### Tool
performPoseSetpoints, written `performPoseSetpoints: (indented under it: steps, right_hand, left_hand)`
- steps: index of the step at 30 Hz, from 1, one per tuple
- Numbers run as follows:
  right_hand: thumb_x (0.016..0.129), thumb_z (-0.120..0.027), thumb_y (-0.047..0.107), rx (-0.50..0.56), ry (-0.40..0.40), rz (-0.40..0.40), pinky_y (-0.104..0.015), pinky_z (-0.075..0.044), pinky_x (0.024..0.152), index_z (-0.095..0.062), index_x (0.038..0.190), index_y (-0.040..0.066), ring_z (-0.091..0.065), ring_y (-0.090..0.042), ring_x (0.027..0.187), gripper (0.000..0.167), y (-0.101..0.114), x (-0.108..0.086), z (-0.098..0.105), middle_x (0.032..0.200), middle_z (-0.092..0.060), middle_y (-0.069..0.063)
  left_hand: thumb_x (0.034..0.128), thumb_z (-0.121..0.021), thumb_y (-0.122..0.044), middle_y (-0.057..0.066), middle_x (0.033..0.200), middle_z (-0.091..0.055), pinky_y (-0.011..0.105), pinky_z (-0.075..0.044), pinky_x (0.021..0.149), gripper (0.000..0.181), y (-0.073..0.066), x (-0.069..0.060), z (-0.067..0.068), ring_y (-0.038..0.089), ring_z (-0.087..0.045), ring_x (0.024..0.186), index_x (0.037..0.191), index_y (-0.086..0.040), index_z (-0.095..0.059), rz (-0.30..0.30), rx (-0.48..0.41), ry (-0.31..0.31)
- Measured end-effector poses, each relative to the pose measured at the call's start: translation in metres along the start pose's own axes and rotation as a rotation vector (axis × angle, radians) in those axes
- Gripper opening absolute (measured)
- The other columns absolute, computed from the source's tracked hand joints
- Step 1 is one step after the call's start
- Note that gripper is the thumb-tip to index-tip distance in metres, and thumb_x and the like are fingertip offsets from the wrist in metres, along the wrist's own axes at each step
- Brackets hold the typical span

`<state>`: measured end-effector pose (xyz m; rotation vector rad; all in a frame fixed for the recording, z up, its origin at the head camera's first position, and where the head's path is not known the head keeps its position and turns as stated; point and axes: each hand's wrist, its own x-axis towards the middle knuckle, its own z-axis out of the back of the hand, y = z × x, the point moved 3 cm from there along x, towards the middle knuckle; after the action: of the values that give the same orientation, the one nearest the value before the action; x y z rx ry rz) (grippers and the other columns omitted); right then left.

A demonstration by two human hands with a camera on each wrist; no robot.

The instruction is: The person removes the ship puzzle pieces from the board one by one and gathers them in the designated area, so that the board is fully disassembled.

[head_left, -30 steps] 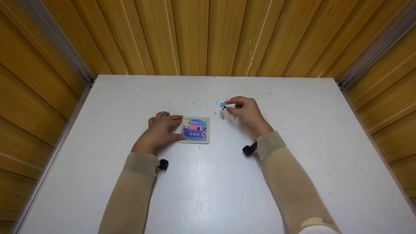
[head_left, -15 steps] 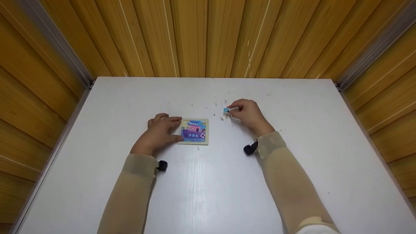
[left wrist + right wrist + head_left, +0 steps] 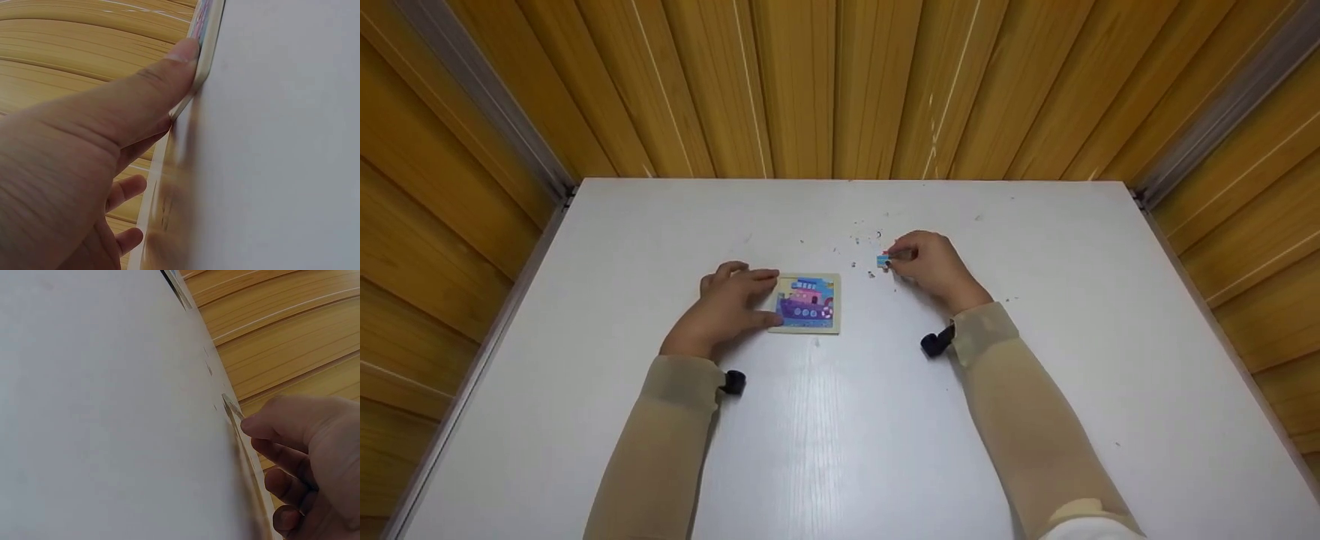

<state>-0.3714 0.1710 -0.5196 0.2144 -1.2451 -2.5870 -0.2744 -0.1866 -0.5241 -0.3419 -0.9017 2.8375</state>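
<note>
A small framed jigsaw puzzle with a pink and purple ship picture lies flat on the table. My left hand holds its left side, thumb at the near left corner and a finger at the far left corner. The left wrist view shows the thumb against the frame's edge. To the right of the frame, my right hand pinches a small light-blue puzzle piece between thumb and fingers. In the right wrist view the piece appears edge-on, close to the tabletop, its contact unclear.
Several tiny dark specks are scattered on the white table between the frame and the right hand. A wood-panelled wall stands behind the table's far edge. A black wrist camera sits at the left cuff, another at the right.
My right hand has brought the puzzle piece slightly nearer to me, and the piece has turned in the fingers. The left hand stays on the frame.
</note>
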Motion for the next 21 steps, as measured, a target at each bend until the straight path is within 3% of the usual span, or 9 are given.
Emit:
performPoseSetpoints:
  steps: [12, 21]
  right_hand:
    - [0.099, -0.082, 0.010, -0.029, -0.017, -0.003, -0.045, -0.052, 0.105, -0.085, 0.123, 0.009, -0.060, -0.029, 0.117, 0.024, -0.0024, 0.0019, 0.0002, 0.138, -0.074, -0.012]
    - [0.099, -0.080, 0.010, -0.053, -0.029, -0.008, -0.044, -0.051, 0.099, -0.084, 0.124, 0.010, -0.059, -0.028, 0.112, 0.026, -0.0031, 0.0016, 0.0023, 0.134, -0.074, -0.012]
  left_hand:
    - [0.0931, -0.094, -0.038, -0.004, 0.178, -0.052, 0.069, -0.013, 0.140, 0.080, -0.0005, 0.0012, 0.0018, 0.036, -0.019, 0.174, 0.164, -0.023, -0.062, -0.026, 0.007, -0.002]
    - [0.0939, -0.094, -0.038, -0.003, 0.177, -0.052, 0.070, -0.013, 0.140, 0.079, -0.0008, 0.0016, 0.0021, 0.036, -0.020, 0.174, 0.164, -0.023, -0.062, -0.037, 0.014, 0.000]
